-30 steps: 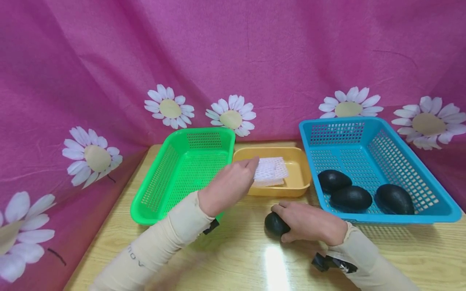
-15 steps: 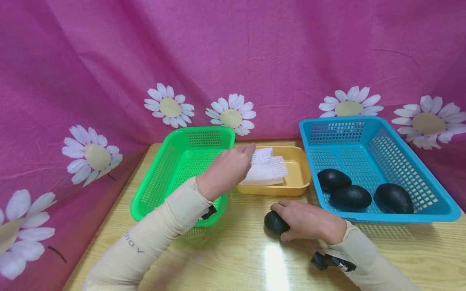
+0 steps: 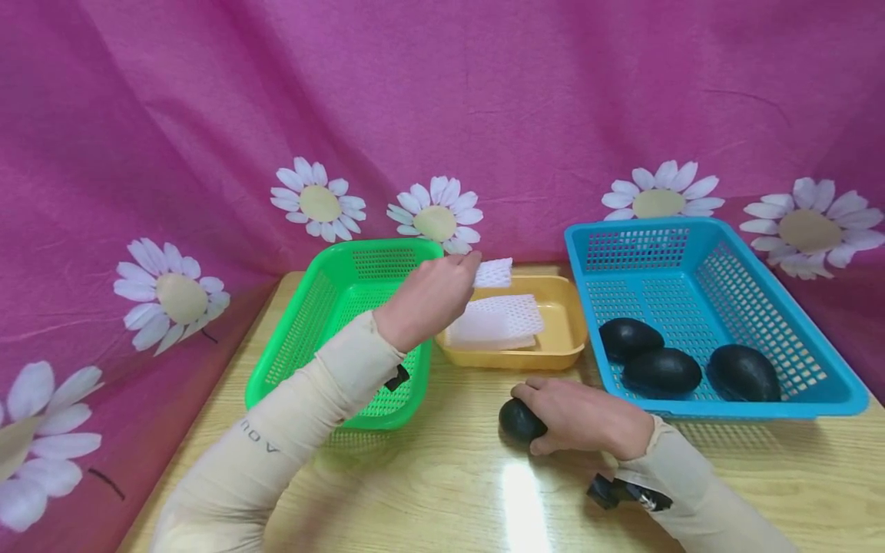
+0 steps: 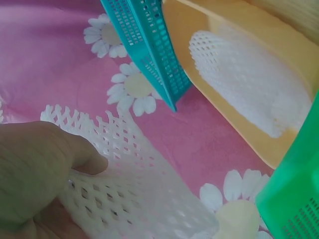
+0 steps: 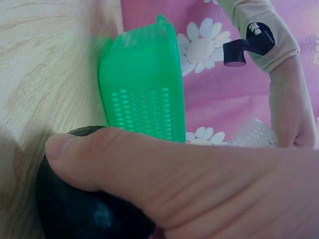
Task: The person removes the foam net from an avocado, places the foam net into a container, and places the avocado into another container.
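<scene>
My left hand (image 3: 432,301) pinches a white foam fruit net (image 3: 494,273) above the back of the yellow tray (image 3: 561,326). In the left wrist view the thumb presses on the lattice of this foam net (image 4: 134,179), which hangs flattened with its jagged open end by the thumb. More white foam nets (image 3: 498,321) lie in the tray. On the table in front of the tray, my right hand (image 3: 584,418) grips a dark avocado (image 3: 518,421). The right wrist view has the thumb laid across this avocado (image 5: 84,209); its far side is hidden.
A green basket (image 3: 266,361) stands left of the tray, under my left forearm. To the right is a blue basket (image 3: 691,284) with three avocados (image 3: 662,372) inside. A pink flowered cloth (image 3: 525,115) hangs behind the wooden table (image 3: 429,476).
My left hand has risen and moved slightly back, lifting one foam net up out of the tray. The right hand and its avocado have stayed in place.
</scene>
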Action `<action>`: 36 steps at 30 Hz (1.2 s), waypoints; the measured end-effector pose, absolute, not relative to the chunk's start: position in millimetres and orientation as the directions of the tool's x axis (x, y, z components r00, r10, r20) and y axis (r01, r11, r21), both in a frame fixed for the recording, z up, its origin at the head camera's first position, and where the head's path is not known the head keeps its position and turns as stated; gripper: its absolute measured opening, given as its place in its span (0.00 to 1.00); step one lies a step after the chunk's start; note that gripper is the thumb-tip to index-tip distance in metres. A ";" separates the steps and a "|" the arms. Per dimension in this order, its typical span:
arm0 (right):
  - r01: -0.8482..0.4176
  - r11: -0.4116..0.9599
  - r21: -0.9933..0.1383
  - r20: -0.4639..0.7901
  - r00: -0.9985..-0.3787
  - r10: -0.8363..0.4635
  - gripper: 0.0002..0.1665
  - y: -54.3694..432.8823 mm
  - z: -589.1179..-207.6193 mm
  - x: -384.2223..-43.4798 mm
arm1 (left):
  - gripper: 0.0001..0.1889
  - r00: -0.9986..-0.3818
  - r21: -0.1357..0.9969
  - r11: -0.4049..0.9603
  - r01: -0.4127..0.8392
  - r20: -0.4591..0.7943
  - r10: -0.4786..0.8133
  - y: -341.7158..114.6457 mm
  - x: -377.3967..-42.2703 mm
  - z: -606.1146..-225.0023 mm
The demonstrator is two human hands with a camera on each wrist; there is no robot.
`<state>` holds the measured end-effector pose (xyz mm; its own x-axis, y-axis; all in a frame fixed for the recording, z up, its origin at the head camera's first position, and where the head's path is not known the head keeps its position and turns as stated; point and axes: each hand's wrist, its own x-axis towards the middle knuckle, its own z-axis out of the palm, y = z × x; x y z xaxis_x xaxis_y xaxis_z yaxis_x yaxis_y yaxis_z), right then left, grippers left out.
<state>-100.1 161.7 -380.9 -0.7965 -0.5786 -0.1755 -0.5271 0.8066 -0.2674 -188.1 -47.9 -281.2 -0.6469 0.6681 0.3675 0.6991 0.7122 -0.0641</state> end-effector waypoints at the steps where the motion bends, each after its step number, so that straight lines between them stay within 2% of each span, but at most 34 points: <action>1: -0.526 0.807 -0.267 -0.177 -0.797 -0.578 0.39 161.7 -380.9 -100.3 | 0.04 -0.652 -0.066 0.716 0.695 0.363 0.666 -47.6 -189.8 -280.2; 22: -0.509 0.810 -0.292 -0.191 -0.799 -0.570 0.36 164.4 -380.4 -100.9 | 0.09 -0.739 -0.019 0.761 0.648 0.225 0.635 -31.3 -230.5 -262.3; 30: -0.502 0.814 -0.291 -0.197 -0.802 -0.565 0.37 164.1 -381.8 -101.5 | 0.08 -0.732 -0.051 0.753 0.657 0.197 0.652 -21.3 -240.0 -272.3; 36: -0.497 0.817 -0.291 -0.196 -0.805 -0.560 0.37 163.9 -380.6 -101.4 | 0.09 -0.749 -0.063 0.764 0.642 0.161 0.643 -11.7 -244.6 -282.7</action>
<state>-101.4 163.9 -380.6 -0.8054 -0.5595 -0.1958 -0.4971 0.8174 -0.2910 -244.6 -11.7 -282.7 -0.7491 0.6426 0.1606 0.6420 0.7641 -0.0629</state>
